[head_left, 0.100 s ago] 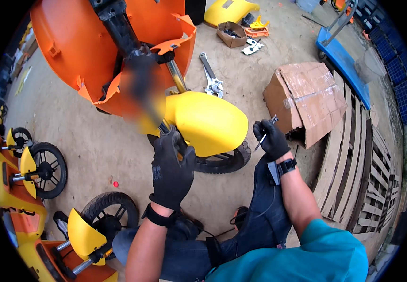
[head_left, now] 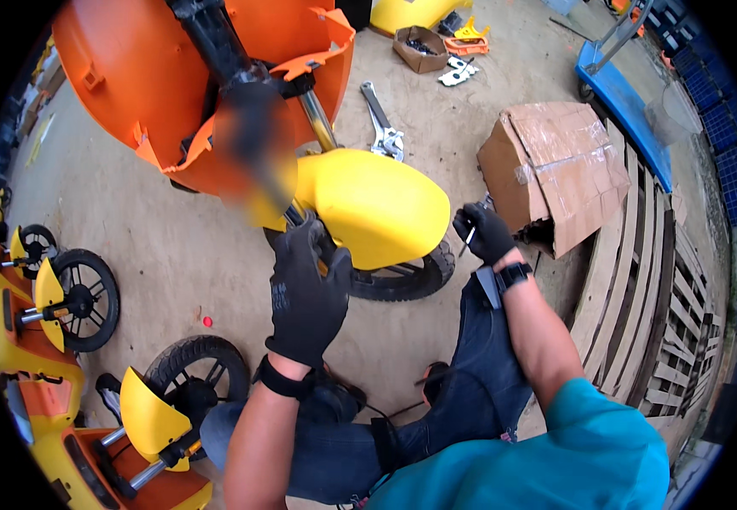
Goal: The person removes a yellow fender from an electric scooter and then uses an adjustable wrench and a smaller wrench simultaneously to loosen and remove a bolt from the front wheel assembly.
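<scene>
Yellow fender (head_left: pixel 379 209), edge (head_left: pixel 444 209) apart from right hand (head_left: pixel 487 236)

L hand (head_left: pixel 305 297) fwd, fingers (head_left: pixel 299 240) part. bent | R hand (head_left: pixel 487 234) curled

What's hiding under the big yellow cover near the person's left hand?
Under the yellow cover is a black wheel: its lower tyre and some spokes show. The cover hides its top, and the left hand blocks another part.
</scene>
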### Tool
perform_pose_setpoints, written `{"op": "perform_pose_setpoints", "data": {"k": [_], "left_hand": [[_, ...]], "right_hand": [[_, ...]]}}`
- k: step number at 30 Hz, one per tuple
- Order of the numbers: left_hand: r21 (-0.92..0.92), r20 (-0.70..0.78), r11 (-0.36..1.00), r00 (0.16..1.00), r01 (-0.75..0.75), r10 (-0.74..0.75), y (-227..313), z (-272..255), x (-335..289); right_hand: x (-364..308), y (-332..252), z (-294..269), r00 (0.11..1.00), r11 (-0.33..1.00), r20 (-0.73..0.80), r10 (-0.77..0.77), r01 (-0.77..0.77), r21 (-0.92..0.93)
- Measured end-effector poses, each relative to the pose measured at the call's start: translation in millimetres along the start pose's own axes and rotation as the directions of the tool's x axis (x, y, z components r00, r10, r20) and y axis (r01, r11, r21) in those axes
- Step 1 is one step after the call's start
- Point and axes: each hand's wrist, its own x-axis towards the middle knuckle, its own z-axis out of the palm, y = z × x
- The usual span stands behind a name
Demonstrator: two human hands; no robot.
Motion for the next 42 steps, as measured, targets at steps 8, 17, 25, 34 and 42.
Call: {"op": "perform_pose_setpoints", "data": {"k": [8,17,25,34,42], "left_hand": [[-0.104,-0.030,0.992,0.997,0.073,-0.076,-5.0,-2.8,6.7],[0.173,0.017,0.913,0.926,0.370,-0.378,-20.8,-25.9,29.8],[0.004,0.113,0.877,0.871,0.481,-0.478,-27.1,-19.8,30.8],[-0.068,0.135,0.899,0.897,0.432,-0.421,-49.8,-12.4,14.0],[-0.056,0.208,0.892,0.879,0.449,-0.430,-45.1,-17.9,1.0]], "right_hand": [[-17.1,78.3,66.9,0.938,0.948,0.307,-0.160,0.059,0.313],[-110.6,85.4,112.6,0.091,-0.095,0.711,0.697,-0.971,0.218],[-189.7,-7.7,161.5,-0.231,-0.449,0.768,0.597,-0.890,0.082],[-186.2,-65.9,197.4,0.234,0.632,0.729,0.644,-0.699,-0.334],[-156.0,-99.3,181.7,0.226,0.681,0.749,0.623,-0.627,-0.378]]}}
